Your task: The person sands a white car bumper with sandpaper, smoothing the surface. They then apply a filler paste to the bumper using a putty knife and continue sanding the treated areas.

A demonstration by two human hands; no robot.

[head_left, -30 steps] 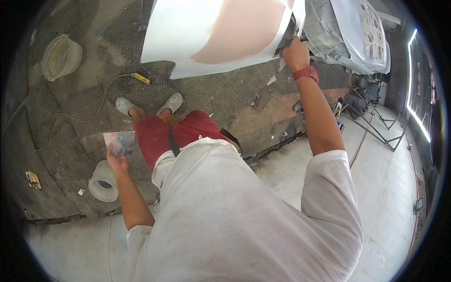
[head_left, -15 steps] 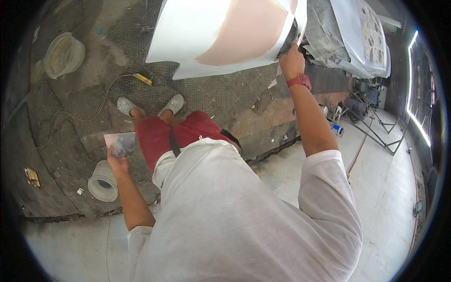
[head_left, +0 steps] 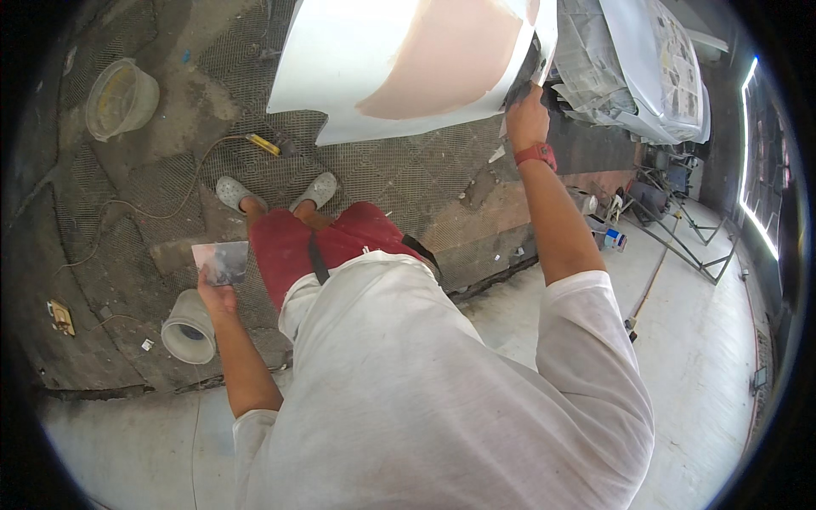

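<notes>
L hand (head_left: 217, 293), down left of the white body panel (head_left: 340, 76), grips a flat metal plate (head_left: 221, 262) smeared grey; white tub (head_left: 189, 327) just below it. Looks like the filler-spreading step. Panel is glossy white w/ a matte tan patch (head_left: 446, 59). R hand (head_left: 527, 115) is closed on a dark spreader (head_left: 520, 83) at the panel's right edge. Next move prob needs even, flat pressure.

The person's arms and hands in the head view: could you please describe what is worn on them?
Both forearms are bare below loose white sleeves that end near the elbows. The right hand has a red watch strapped at the wrist. The left hand wears no glove, band or ring that can be made out.
</notes>
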